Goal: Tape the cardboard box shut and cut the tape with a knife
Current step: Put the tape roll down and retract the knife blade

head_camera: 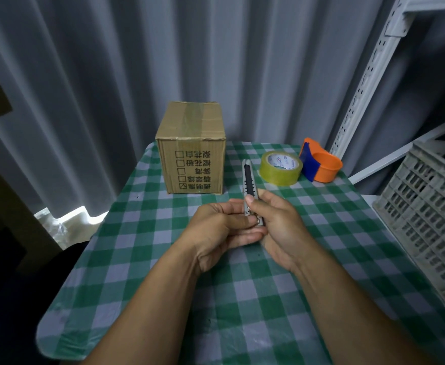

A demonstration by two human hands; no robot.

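A brown cardboard box [192, 148] stands closed at the far left of the table, with a strip of clear tape running across its top. To its right lies a roll of clear tape [280, 167]. Both my hands hold a grey and black utility knife [249, 180] over the middle of the table, its tip pointing away from me toward the box. My right hand [278, 227] wraps the handle with the thumb on the slider. My left hand [221, 227] cups the handle's rear end. No blade shows at the tip.
An orange and blue tape dispenser [320, 164] sits behind the roll at the far right. The table has a green checked cloth [216, 299]. A grey plastic crate [432, 214] stands at the right edge, with a white metal rack [369, 83] and grey curtains behind.
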